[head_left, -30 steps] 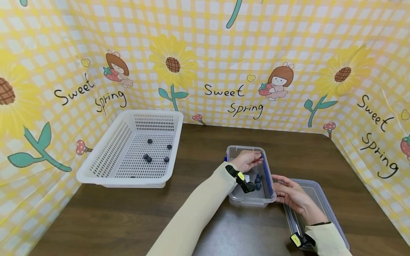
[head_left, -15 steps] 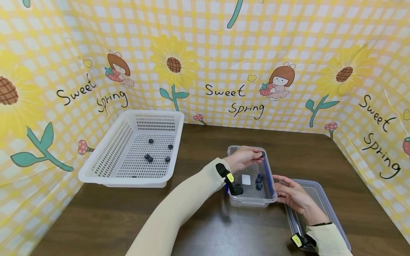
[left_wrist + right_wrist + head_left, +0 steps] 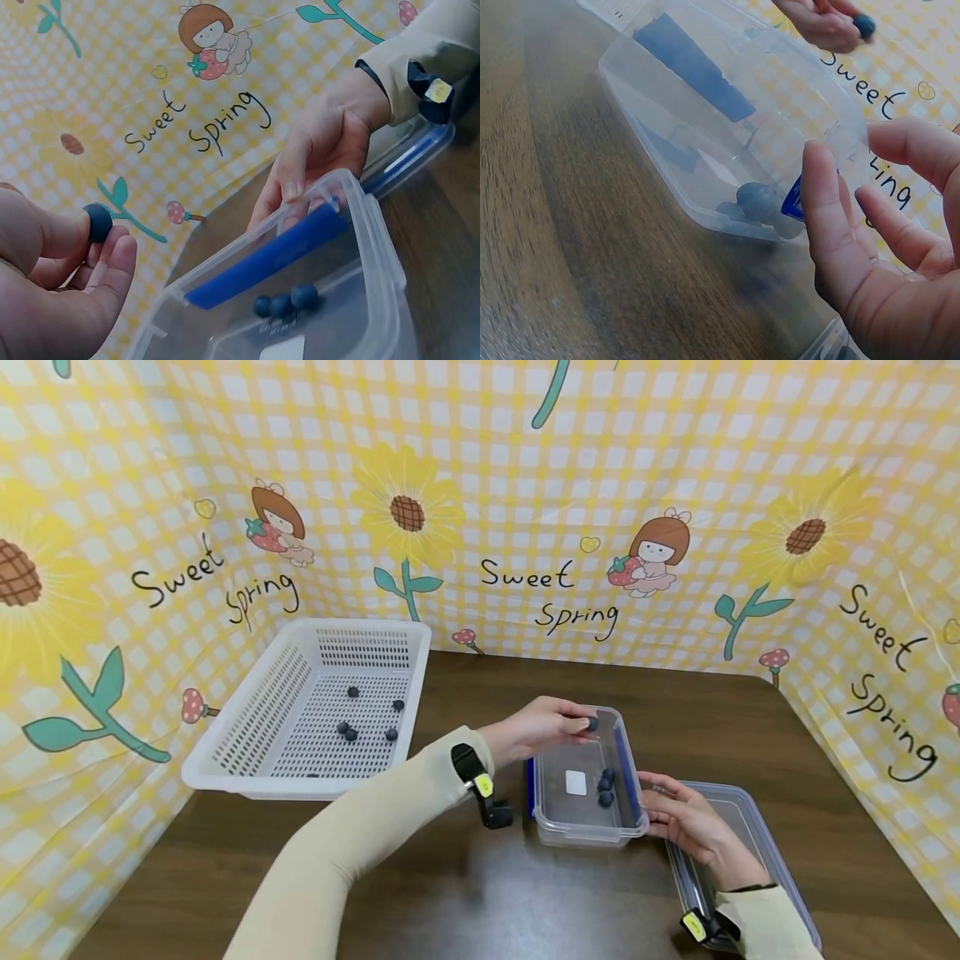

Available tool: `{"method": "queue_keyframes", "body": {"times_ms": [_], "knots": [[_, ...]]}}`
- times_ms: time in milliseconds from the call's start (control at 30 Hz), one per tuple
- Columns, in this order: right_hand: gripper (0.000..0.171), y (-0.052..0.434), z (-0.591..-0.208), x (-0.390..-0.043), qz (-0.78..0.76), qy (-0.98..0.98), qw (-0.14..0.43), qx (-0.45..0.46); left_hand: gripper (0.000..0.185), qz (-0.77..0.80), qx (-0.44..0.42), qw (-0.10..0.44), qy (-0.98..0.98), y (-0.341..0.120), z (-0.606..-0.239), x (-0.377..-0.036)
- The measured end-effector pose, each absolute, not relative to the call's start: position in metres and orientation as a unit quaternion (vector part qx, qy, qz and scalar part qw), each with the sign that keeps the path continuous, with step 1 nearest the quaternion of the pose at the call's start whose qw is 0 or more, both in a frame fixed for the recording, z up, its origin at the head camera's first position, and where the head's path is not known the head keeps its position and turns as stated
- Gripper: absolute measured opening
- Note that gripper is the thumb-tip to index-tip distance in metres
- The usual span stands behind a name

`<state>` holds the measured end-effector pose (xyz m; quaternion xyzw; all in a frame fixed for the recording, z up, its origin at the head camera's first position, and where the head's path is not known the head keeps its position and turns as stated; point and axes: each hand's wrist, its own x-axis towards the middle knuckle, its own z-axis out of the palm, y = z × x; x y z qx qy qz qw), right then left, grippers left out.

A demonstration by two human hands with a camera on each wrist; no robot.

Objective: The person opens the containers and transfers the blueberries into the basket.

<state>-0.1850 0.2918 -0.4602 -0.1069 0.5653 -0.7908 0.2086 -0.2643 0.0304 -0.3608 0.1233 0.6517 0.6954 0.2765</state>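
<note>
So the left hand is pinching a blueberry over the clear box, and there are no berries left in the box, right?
Not quite. The left hand does pinch a blueberry over the clear box, but the box is not empty: three berries lie together on its floor, as the left wrist view shows.

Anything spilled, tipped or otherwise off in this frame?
Nothing stands out. The clear box sits flat on the table with three berries inside; the left hand pinches one berry above it, and the right hand steadies the box. The basket is upright.
</note>
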Motion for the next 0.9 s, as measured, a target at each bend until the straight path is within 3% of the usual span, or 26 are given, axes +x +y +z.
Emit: {"method": "queue_keyframes", "body": {"times_ms": [233,900], "knots": [[0.035,0.291,-0.461,-0.184,-0.795,0.555,0.213,-0.121,0.032,0.682,0.107,0.257,0.676,-0.017,-0.354,-0.265],[0.035,0.292,-0.460,-0.185,-0.797,0.554,0.211,-0.117,0.045,0.688,0.011,0.112,0.717,-0.193,-0.350,-0.304]]}}
